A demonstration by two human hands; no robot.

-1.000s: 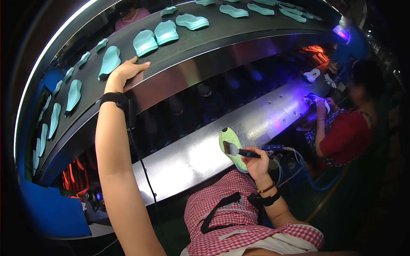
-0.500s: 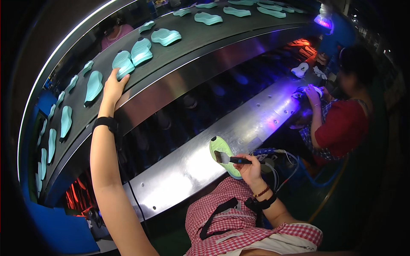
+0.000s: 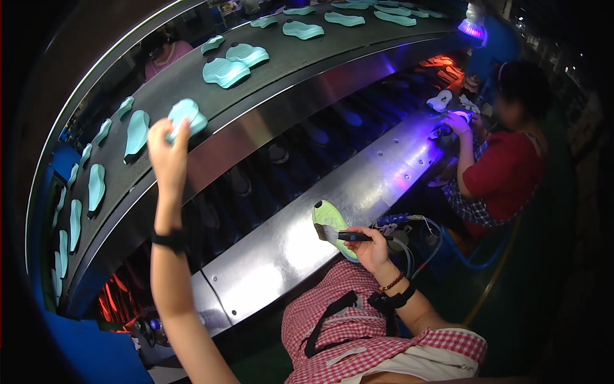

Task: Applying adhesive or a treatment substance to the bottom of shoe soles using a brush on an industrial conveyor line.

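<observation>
Above the near edge of the dark conveyor belt, my left hand pinches a light teal shoe sole, slightly blurred by motion. Two more teal soles overlap on the belt just beyond it. My right hand grips the black handle of a flat brush. Its bristles lie over a pale green shoe sole with a dark heel patch, at the edge of the metal shelf by my apron. The brush covers the sole's middle; whether the bristles press on it I cannot tell.
Several teal soles line the curved belt on both sides. At the right a co-worker in red handles a shoe under a purple-lit lamp. Beside my right hand are hoses. An orange glow shows under the belt.
My left hand has lifted the teal sole off the belt and drawn it toward me, away from the two overlapping soles. My right hand and brush have hardly moved.
</observation>
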